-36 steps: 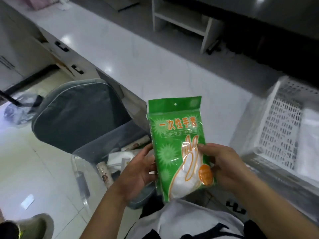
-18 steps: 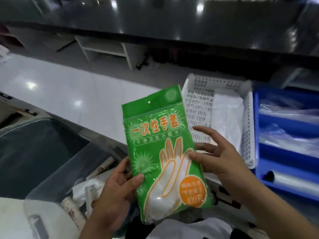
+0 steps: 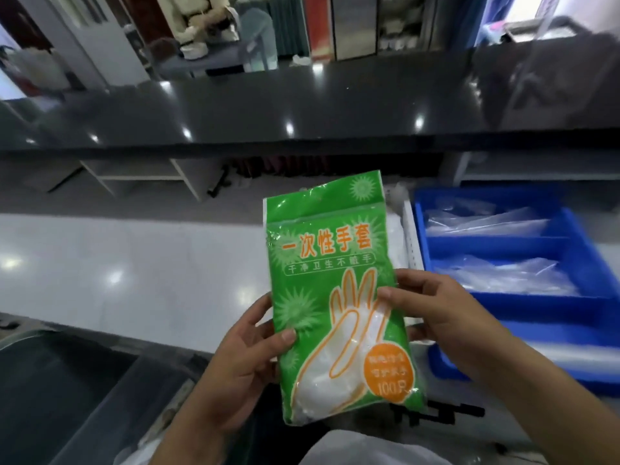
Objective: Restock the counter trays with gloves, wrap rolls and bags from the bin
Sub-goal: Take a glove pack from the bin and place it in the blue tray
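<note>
1. Head view now looks across the white tabletop (image 3: 134, 273) toward the black counter; a second ago it was turned left, over the grey chair and the clear bin.
2. Both hands hold the green glove pack (image 3: 339, 297) upright above the tabletop's near edge. The left hand (image 3: 241, 357) pinches its left side with the thumb on the front; the right hand (image 3: 436, 317) grips the right side, fingers curled behind.
3. Since half a second ago the pack has come up and to the right, and it now hides most of the white tray (image 3: 410, 236).
4. The blue tray (image 3: 590, 250), at the tabletop's right edge, has come fully into sight, clear bags lying in its compartments.
5. Judging by this, the pack is out of the bin and being carried toward the trays; it is not yet set down, and which tray it is bound for cannot be told.
</note>
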The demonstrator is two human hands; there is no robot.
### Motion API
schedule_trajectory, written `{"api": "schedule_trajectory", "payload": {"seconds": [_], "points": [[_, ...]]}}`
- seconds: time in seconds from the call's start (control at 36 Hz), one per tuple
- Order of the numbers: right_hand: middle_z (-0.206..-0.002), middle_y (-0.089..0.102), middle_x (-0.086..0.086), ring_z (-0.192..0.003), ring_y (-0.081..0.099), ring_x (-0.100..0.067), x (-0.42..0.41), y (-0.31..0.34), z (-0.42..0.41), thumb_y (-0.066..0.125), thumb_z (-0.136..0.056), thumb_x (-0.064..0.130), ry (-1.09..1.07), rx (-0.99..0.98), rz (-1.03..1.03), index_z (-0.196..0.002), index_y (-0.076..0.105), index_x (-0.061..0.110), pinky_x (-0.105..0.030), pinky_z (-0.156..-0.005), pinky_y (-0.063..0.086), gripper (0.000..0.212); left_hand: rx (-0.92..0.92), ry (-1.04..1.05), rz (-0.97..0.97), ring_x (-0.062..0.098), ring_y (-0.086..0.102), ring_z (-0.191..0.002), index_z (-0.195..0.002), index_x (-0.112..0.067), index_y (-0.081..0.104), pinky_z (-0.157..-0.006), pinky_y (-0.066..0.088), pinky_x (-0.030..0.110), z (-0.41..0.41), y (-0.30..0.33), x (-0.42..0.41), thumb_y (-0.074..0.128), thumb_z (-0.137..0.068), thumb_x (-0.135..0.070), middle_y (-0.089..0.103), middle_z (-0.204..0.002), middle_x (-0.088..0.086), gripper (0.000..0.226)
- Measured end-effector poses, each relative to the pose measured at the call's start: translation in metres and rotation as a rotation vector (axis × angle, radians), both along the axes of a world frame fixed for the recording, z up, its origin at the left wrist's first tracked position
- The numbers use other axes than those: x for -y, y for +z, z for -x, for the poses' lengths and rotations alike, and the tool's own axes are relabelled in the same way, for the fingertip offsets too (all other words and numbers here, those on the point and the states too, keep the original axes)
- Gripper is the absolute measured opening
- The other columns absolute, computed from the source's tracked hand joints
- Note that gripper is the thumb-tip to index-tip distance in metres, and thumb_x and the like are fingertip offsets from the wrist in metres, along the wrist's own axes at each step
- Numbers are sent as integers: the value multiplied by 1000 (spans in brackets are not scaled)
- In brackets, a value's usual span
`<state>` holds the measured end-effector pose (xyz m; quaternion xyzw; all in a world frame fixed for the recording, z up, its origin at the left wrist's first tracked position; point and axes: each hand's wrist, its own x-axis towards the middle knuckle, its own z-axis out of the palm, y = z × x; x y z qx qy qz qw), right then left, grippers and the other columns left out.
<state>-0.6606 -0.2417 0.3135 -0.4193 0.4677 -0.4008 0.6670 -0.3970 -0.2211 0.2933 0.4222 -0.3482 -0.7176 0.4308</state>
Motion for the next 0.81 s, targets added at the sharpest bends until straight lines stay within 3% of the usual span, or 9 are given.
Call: {"api": "schedule_trajectory", "payload": {"seconds": [0.11,0.22,0.31,0.42,0.61,0.72,0.81], "points": [[-99,76,-9,-80,75,-23,7,0,6,77,-69,29,-91,0,-10,-100,76,17,-22,-52,53,33,49,-102,10,32,72,-92,-131,-27,59,-58,57,38,6,-3,28,84,-68,-14,62,-131,17,68],[-103,76,-11,-83,73,-22,11,1,10,80,-66,31,-144,8,-79,-103,75,16,-30,-59,58,41,1,-206,30,41,65,-111,-129,-21,62,-78,59,44,11,-5,57,79,-68,-11,62,-131,21,64],[-106,75,-12,-86,72,-22,11,3,14,78,-71,28,-176,38,-151,-105,75,15,-33,-66,60,37,-75,-291,37,38,67,-107,-126,-19,65,-75,60,41,19,-4,78,79,-66,-8,63,-129,21,63],[-105,75,-11,-87,72,-22,8,9,25,78,-69,26,-291,-31,-151,-105,75,14,-31,-63,58,38,-110,-379,40,34,70,-104,-123,-23,68,-71,60,38,38,-8,100,79,-65,-7,66,-126,15,61],[-100,75,-14,-81,72,-23,6,20,50,77,-65,28,-500,-197,-88,-99,76,14,-27,-62,56,37,-121,-488,71,38,67,-108,-126,-23,65,-79,58,43,80,-14,126,77,-70,-4,67,-124,13,60],[-103,75,-11,-88,73,-27,5,30,72,78,-67,28,-495,-218,-66,-103,75,18,-34,-72,59,37,-128,-510,77,34,69,-106,-127,-24,64,-77,58,42,105,-10,131,74,-75,-5,68,-124,8,57],[-102,76,-10,-88,73,-28,3,33,89,81,-65,23,-503,-219,-49,-101,76,18,-33,-69,61,37,-115,-526,78,32,70,-104,-126,-26,65,-76,59,42,126,-9,132,72,-77,-4,69,-123,6,54]]}}
